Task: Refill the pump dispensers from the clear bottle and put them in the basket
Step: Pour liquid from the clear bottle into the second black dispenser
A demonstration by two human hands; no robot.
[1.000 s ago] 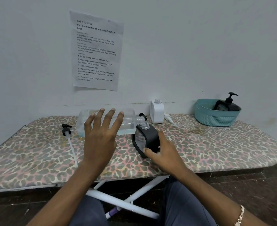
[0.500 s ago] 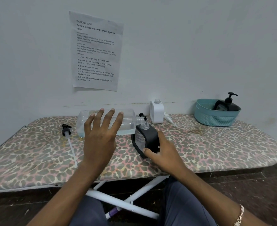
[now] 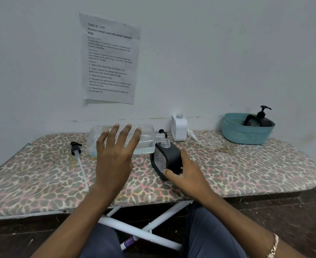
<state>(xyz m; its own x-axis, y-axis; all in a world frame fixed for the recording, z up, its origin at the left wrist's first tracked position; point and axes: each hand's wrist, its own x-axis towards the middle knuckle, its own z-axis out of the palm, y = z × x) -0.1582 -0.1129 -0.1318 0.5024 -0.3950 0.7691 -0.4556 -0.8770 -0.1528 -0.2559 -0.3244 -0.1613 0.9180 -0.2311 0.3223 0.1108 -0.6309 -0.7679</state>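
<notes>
The left hand (image 3: 114, 155) is reaching forward with its fingers spread wide over the clear bottle (image 3: 146, 139), which is lying on its side on the spotted board (image 3: 246, 168). The right hand (image 3: 187, 175) is wrapping its fingers tight around the black dispenser (image 3: 169, 155), tipping it under the bottle's mouth. Another dispenser (image 3: 259, 119) is sitting in the blue basket (image 3: 246, 135). A loose pump (image 3: 76, 148) is lying nearby.
</notes>
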